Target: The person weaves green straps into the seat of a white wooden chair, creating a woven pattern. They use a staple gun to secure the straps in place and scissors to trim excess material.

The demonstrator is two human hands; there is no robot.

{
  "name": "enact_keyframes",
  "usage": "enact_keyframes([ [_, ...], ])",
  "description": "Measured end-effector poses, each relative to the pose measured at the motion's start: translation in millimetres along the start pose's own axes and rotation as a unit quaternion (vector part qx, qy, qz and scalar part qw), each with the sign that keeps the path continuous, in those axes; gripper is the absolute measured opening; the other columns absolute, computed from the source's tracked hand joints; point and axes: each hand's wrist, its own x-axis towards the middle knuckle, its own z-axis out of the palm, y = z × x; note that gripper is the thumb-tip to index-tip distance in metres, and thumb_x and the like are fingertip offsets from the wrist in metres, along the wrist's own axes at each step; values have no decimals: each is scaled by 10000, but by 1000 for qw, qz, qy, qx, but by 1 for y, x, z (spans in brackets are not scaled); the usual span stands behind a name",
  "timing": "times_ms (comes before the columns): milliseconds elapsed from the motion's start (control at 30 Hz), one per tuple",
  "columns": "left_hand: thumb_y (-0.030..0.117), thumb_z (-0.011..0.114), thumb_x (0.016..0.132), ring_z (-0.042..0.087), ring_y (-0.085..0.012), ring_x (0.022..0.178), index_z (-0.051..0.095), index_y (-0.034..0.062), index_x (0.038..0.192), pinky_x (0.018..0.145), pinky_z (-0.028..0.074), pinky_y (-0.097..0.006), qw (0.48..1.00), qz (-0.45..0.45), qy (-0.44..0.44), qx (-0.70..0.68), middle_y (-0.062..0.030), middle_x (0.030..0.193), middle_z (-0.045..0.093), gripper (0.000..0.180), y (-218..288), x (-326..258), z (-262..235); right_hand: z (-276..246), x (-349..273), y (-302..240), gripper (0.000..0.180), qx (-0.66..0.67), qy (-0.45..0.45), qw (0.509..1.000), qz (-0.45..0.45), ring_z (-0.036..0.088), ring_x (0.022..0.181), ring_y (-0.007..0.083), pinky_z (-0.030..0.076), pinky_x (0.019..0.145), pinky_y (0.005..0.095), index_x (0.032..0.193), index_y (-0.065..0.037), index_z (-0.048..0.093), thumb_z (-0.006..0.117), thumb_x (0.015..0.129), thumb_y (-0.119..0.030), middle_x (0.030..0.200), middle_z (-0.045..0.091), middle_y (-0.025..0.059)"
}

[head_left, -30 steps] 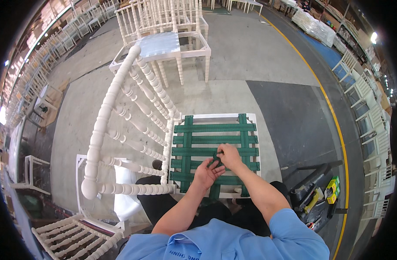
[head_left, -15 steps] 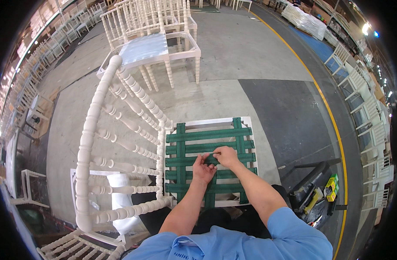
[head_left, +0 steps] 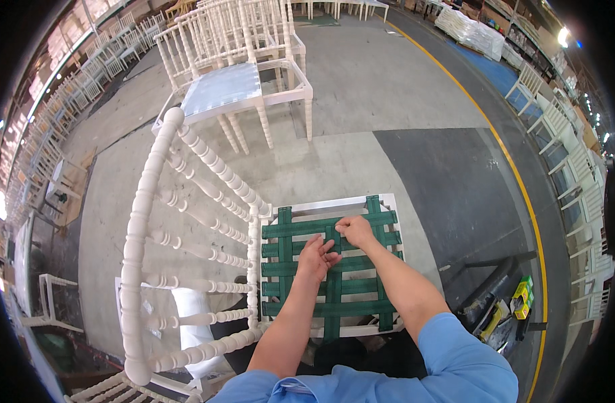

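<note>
A white chair frame (head_left: 134,269) with turned spindles stands before me, its seat crossed by woven green webbing straps (head_left: 361,307). My right hand (head_left: 356,232) is closed in a pinch on the upper end of the middle webbing strap (head_left: 332,289), close to the far part of the seat. That strap runs from the near seat rail up between the crosswise straps. Just left of it, my left hand (head_left: 314,259) hovers low over the webbing with its fingers loosely apart, palm turned partly up. Whether its fingertips touch the strap I cannot tell.
Another white chair with a pale seat panel (head_left: 223,87) stands ahead with more spindle chairs behind it. At my right lie a yellow-green box (head_left: 522,297) and dark tools. Rows of white chairs (head_left: 580,161) line both sides. A yellow floor line (head_left: 516,168) curves down the right.
My right hand has moved farther up the seat with the middle strap's end, which now reaches higher across the webbing. My left hand's fingers have loosened beside it. The view has shifted slightly.
</note>
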Motion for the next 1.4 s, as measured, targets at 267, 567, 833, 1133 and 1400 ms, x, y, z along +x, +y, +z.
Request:
enact_keyframes([
  [267,191,703,1006,602,-207,455,672,-23,1110,448,564,-380,965,29,126,228,-110,817,722,240,-6,35,17,1,13,6,246,11,-13,1000,-26,762,889,268,587,820,397,1035,-120,832,829,866,-299,967,802,129],
  [567,93,719,946,659,-205,517,727,-22,822,456,555,-365,898,-29,203,390,-110,719,731,169,12,63,29,-7,43,-27,380,-226,6,970,-90,756,947,337,580,881,467,1043,-63,809,662,1009,-412,1028,790,175],
  [833,84,706,970,589,-203,493,655,-13,914,442,528,-402,943,-24,241,230,-112,710,667,123,4,79,22,-2,86,-23,520,12,-274,961,46,751,892,273,582,875,471,1107,8,793,610,1059,-476,1074,782,190],
  [1133,151,643,1035,612,-217,497,658,-17,1046,470,558,-385,969,8,119,219,-125,750,689,169,7,65,5,9,78,-14,331,-108,-108,988,-18,730,877,230,568,838,409,1007,-67,833,844,841,-353,941,797,98],
  [1400,207,574,1077,729,-193,668,711,4,1152,611,583,-319,951,127,68,272,-116,820,756,256,-22,-39,-26,-10,58,-30,104,248,102,960,79,652,670,159,512,625,311,839,-19,761,810,808,-105,759,718,77],
])
